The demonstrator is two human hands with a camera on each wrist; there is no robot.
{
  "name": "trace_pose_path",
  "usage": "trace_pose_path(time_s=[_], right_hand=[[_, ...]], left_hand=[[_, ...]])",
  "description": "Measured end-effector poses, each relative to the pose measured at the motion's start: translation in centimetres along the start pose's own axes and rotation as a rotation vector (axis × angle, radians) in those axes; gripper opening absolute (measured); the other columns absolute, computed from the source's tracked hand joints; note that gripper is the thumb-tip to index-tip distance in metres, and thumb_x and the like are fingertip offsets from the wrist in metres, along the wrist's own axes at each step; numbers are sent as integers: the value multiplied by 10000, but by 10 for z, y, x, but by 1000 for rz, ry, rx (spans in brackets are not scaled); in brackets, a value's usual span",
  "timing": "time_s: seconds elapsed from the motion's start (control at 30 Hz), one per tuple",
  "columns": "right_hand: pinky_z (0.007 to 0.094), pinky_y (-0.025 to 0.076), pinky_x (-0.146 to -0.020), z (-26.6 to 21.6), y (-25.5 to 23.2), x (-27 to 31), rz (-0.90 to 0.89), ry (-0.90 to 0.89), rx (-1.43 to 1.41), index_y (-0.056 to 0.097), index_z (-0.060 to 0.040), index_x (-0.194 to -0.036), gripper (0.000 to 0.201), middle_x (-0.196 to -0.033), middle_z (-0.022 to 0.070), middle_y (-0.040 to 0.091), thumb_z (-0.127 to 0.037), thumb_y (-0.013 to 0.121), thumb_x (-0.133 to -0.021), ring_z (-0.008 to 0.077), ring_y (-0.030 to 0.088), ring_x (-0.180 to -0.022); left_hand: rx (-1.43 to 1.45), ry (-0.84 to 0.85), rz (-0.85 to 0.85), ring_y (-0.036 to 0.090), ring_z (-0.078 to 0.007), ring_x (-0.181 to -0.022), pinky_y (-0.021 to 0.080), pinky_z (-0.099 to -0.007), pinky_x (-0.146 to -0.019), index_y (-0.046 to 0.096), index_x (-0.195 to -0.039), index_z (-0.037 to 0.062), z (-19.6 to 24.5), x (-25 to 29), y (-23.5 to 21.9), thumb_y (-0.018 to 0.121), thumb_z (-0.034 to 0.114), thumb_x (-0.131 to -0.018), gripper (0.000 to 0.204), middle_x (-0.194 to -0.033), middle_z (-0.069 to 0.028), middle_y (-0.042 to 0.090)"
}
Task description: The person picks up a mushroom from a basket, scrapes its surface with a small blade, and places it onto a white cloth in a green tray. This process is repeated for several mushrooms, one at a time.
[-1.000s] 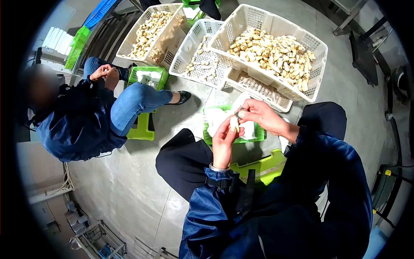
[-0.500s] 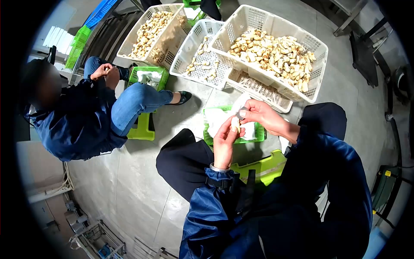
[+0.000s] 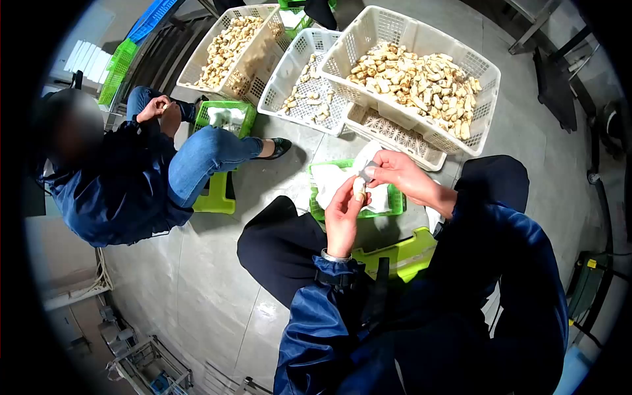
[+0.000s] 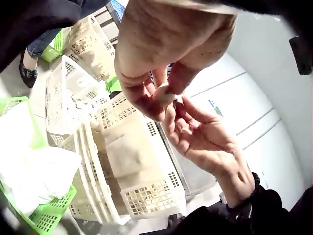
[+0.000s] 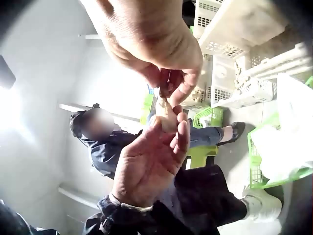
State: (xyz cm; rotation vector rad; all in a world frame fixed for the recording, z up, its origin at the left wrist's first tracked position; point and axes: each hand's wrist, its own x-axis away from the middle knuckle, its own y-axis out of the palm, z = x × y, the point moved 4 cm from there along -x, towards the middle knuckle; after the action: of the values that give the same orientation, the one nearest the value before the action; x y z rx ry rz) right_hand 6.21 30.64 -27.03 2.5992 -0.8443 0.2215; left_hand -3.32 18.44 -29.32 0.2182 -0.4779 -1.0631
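Over the green basket (image 3: 317,209) with white lining (image 3: 329,181), my two hands meet in the head view. Between its thumb and fingers, my left hand (image 3: 341,220) pinches a small pale mushroom (image 3: 359,189). My right hand (image 3: 403,178) grips a short grey blade (image 3: 369,170) against the mushroom's upper end. The right wrist view has the mushroom (image 5: 165,116) standing upright in the left fingers, the blade's dark tip at its top. In the left wrist view, fingers partly hide the mushroom (image 4: 163,96).
A large white crate (image 3: 487,99) heaped with mushrooms stands ahead, beside a crate (image 3: 266,105) with scattered pieces and another full crate (image 3: 187,76). A seated person (image 3: 112,178) works at the left. A yellow-green stool (image 3: 401,257) is below me.
The blade and right fingers shift slightly at the mushroom's top, and the mushroom turns a little in the left fingers. The seated person's head moves slightly.
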Motion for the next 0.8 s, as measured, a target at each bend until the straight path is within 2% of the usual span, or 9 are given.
trace_pose_path(time_s=[0.17, 0.23, 0.3, 0.37, 0.43, 0.5, 0.53, 0.63, 0.8], right_hand=[[244, 477, -730, 2, 4, 1, -37, 8, -44, 543, -15, -842, 131, -821, 32, 581, -129, 578, -896, 91, 574, -778], [251, 460, -786, 4, 3, 1, -62, -24, 104, 546, -25, -872, 146, -887, 37, 589, -165, 558, -912, 93, 561, -845], [253, 463, -795, 3, 1, -1, -93, 32, 27, 549, -25, -899, 148, -900, 35, 589, -172, 557, -913, 98, 561, -863], [259, 488, -760, 0, -2, 0, -8, 101, -130, 527, -25, -832, 143, -831, 34, 573, -141, 571, -903, 97, 585, -787], [253, 487, -765, -4, 1, 2, -8, 103, -140, 524, -24, -838, 148, -828, 26, 563, -148, 568, -907, 89, 578, -790], [251, 483, -768, -5, 3, 2, -47, 49, -71, 525, -25, -842, 140, -827, 23, 561, -142, 568, -905, 84, 565, -786], [246, 451, -813, 0, 2, 1, -87, 57, -50, 549, -34, -895, 139, -892, 25, 583, -172, 562, -910, 88, 555, -847], [240, 447, -808, 3, 3, 1, -76, -24, 101, 549, -36, -875, 142, -880, 25, 582, -173, 568, -906, 85, 550, -845], [245, 485, -770, -2, -1, 1, -4, 146, -135, 543, -34, -830, 140, -826, 30, 567, -153, 585, -890, 94, 573, -798]], left_hand=[[-37, 56, 14, 580, -126, -921, 479, -265, -832, 472, -1266, -12, 1, -1, 1, 541, 10, -890, 383, -1084, -75, 594], [-72, 104, 37, 556, -104, -930, 451, -236, -819, 488, -1248, -9, 3, -1, 1, 532, -37, -877, 374, -1051, -53, 589], [-77, 82, 15, 548, -99, -957, 436, -222, -829, 498, -1228, -11, 3, -1, 0, 537, -52, -866, 366, -1075, -51, 584], [-102, 100, 6, 542, -100, -981, 427, -222, -841, 499, -1220, -14, 4, -1, 1, 534, -53, -866, 358, -1092, -56, 579], [-130, 106, 2, 533, -109, -1009, 421, -228, -861, 497, -1220, -14, 5, -1, 1, 530, -56, -865, 359, -1114, -65, 571], [-148, 139, 29, 542, -147, -1060, 428, -270, -911, 476, -1235, -22, 5, -2, -1, 555, -26, -868, 375, -1151, -89, 570], [-168, 169, 47, 534, -145, -1068, 423, -267, -912, 482, -1227, -24, 5, -1, -1, 551, -39, -862, 372, -1157, -90, 563], [-254, 193, 61, 532, -149, -1069, 414, -266, -919, 482, -1223, -28, 6, 0, -2, 551, -46, -858, 372, -1158, -92, 560], [-214, 165, 25, 527, -153, -1076, 406, -268, -925, 482, -1223, -28, 8, 0, 1, 555, -48, -856, 375, -1168, -91, 554]])
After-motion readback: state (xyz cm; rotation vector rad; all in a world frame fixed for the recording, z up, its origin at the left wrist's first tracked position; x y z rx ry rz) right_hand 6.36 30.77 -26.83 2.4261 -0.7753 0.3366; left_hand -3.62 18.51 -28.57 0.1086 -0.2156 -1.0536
